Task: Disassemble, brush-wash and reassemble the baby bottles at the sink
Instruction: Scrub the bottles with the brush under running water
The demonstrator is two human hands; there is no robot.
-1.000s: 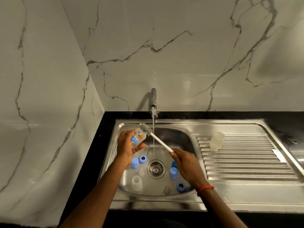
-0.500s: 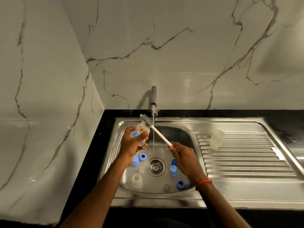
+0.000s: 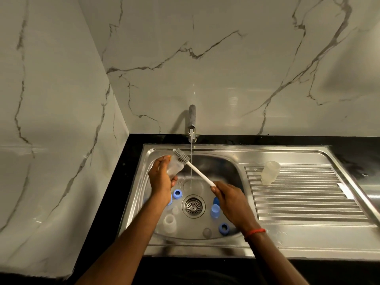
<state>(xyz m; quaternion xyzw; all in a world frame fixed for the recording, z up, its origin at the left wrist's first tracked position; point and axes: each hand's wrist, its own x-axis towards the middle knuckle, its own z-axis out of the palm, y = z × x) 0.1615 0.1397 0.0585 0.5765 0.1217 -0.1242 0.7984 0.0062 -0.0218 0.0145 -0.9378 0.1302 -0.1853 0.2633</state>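
Note:
My left hand (image 3: 160,177) grips a clear baby bottle body (image 3: 174,166) over the left of the sink basin (image 3: 226,167). My right hand (image 3: 230,198) holds the white handle of a bottle brush (image 3: 197,171). Its grey bristle head (image 3: 181,156) lies against the outside of the bottle's upper end, just left of the water stream. Blue collars (image 3: 177,193) (image 3: 224,228), a blue cap (image 3: 215,210), a clear bottle (image 3: 169,222) and a clear teat (image 3: 206,232) lie on the basin floor around the drain (image 3: 193,206).
The tap (image 3: 192,118) at the back runs a thin stream into the basin. Another clear bottle body (image 3: 270,172) lies on the ribbed drainboard (image 3: 304,198) to the right. Marble walls close off the left and back; a black counter (image 3: 131,161) edges the sink.
The bottle has turned in my left hand so its printed side no longer faces me. The brush head has shifted slightly up and left along the bottle's outside.

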